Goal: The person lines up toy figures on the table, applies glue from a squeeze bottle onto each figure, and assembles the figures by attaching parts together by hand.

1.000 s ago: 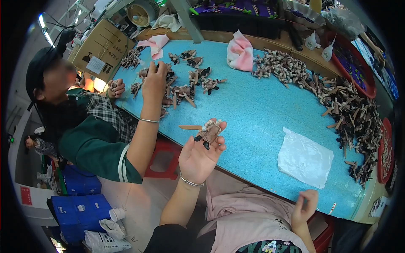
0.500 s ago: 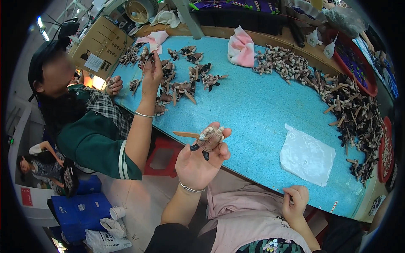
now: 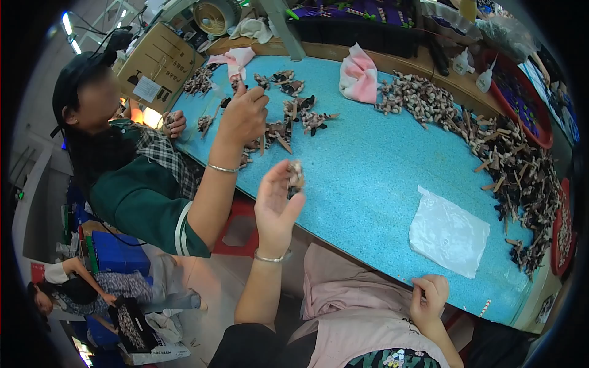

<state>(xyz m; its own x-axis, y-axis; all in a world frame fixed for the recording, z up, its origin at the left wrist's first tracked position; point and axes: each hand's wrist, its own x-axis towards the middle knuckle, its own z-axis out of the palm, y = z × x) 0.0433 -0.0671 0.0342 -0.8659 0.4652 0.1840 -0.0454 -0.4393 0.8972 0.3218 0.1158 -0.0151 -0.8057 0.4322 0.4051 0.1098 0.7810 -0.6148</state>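
head view: the left hand (image 3: 276,205) is raised over the blue table (image 3: 374,178), fingers pinching a small figure (image 3: 296,178) up for a look; the right hand (image 3: 429,299) rests curled at the lap, seemingly empty, beside a plastic sheet (image 3: 449,232)

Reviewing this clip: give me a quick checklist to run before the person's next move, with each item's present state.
1. Left hand grips the small figure piece: ok, pinched at the fingertips.
2. Right hand free: cannot tell, fingers curled at the lap.
3. Bare patch of blue table ahead: ok.
4. Co-worker's hand apart from the held piece: ok.
5. White plastic sheet lies flat: ok.
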